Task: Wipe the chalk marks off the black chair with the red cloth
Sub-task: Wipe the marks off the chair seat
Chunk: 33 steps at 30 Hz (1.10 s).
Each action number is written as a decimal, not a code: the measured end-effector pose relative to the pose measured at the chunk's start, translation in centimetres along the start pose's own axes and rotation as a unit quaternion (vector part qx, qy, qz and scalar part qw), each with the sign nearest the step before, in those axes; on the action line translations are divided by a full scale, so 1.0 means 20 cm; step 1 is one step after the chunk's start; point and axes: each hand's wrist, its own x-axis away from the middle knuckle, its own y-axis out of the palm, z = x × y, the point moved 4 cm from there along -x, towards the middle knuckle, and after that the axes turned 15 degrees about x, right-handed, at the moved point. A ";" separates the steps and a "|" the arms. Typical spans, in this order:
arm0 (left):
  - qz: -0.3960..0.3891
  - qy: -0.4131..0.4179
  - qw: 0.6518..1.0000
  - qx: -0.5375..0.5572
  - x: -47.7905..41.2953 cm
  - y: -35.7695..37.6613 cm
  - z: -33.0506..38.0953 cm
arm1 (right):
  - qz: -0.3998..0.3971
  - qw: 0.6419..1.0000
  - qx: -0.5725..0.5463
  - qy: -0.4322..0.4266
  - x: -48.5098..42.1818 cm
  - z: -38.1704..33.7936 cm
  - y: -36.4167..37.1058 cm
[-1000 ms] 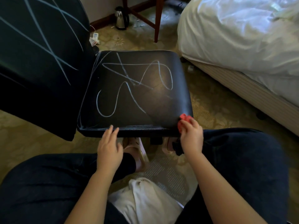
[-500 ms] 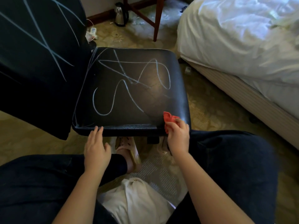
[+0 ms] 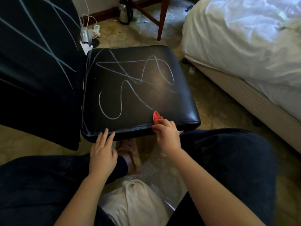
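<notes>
**Seat front edge: cloth in contact, marks present**

My right hand (image 3: pixel 166 136) is curled around the red cloth (image 3: pixel 156 116), pinching it between thumb and fingertips. The cloth is bunched small. A crumpled, pointed corner pokes out above my knuckles and lies on the seat of the black chair (image 3: pixel 179 103), at the front edge and right of centre. That corner sits just at the tail of one chalk line.

My left hand (image 3: pixel 102 152) holds nothing. Its fingers are straight and close together, and the tips touch the rounded front rim of the seat, left of centre.

The seat is a squarish cushion of smooth, glossy black leather-like material. It has a stitched seam along the front and a dull sheen near the middle. The chalk marks (image 3: pixel 135 81) cross it as thin pale lines: a looping curve on the left, an angular zigzag through the centre and a rounded loop to the right. The backrest (image 3: pixel 32 62), on the left, carries long straight chalk strokes that cross one another.

My legs are in dark trousers (image 3: pixel 228 160) on both sides. A sandalled foot (image 3: pixel 130 154) shows under the seat edge, and soft white fabric (image 3: pixel 135 201) is gathered between my knees. A patterned carpet (image 3: pixel 211 103) covers the floor. A bed (image 3: pixel 244 46) with rumpled white bedding stands on the right. A shiny metal kettle (image 3: pixel 124 13) stands on the floor beyond the chair.
</notes>
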 end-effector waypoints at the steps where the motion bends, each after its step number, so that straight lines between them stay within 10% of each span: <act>1: 0.000 -0.002 1.000 0.010 -0.01 0.00 0.01 | 0.001 1.000 0.004 0.015 -0.03 0.07 -0.02; 8: -0.010 -0.020 0.999 0.036 -0.02 0.04 0.04 | 0.024 0.950 -0.001 0.312 -0.12 0.50 -0.15; 19: -0.023 -0.040 0.999 0.021 -0.02 0.03 0.04 | -0.046 0.998 -0.019 -0.033 -0.03 -0.13 0.02; 27: 0.001 -0.064 0.997 0.031 -0.02 0.05 0.14 | 0.087 0.945 -0.057 0.310 -0.06 0.43 -0.13; 33: -0.016 -0.057 0.998 0.018 0.00 0.05 0.10 | -0.005 0.993 -0.078 0.090 -0.12 -0.01 0.04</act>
